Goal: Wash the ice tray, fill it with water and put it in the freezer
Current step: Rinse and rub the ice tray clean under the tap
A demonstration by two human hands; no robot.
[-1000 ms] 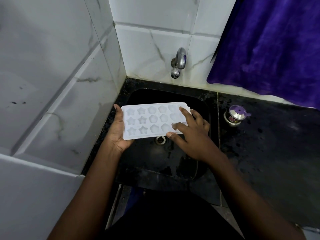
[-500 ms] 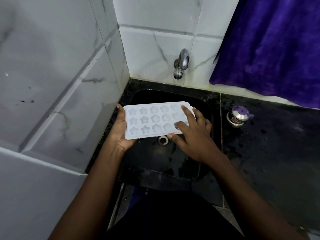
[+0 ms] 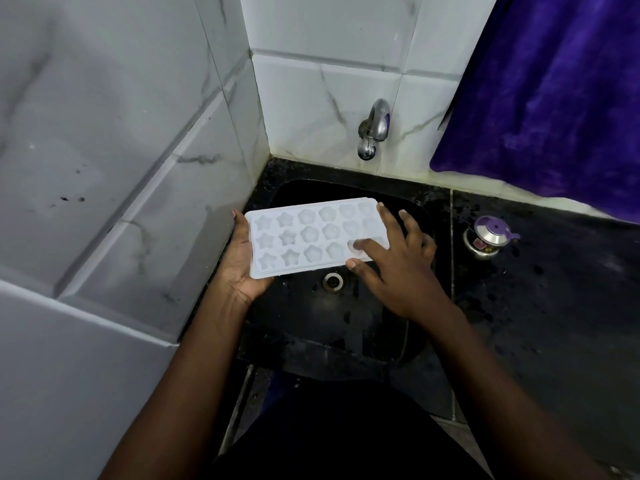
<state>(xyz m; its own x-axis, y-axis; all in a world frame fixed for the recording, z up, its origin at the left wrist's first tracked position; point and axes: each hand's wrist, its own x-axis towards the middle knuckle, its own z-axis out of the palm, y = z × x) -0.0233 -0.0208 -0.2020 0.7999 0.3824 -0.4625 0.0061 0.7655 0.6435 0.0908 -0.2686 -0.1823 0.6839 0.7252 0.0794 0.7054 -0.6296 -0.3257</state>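
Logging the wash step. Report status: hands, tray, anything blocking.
Left hand grips ice tray by its left end, over sink. Right hand: straight fingers on tray's right end. Tap not running; nothing between it and tray.

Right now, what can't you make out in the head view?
All in the head view:
- Fingers of the left hand: under the ice tray, hidden by it.
- Tray's right-end moulds: covered by the right hand.
- Water in the moulds: pale translucent plastic, cannot tell.
- Label on the small steel pot: too small.
- Freezer: outside the frame.
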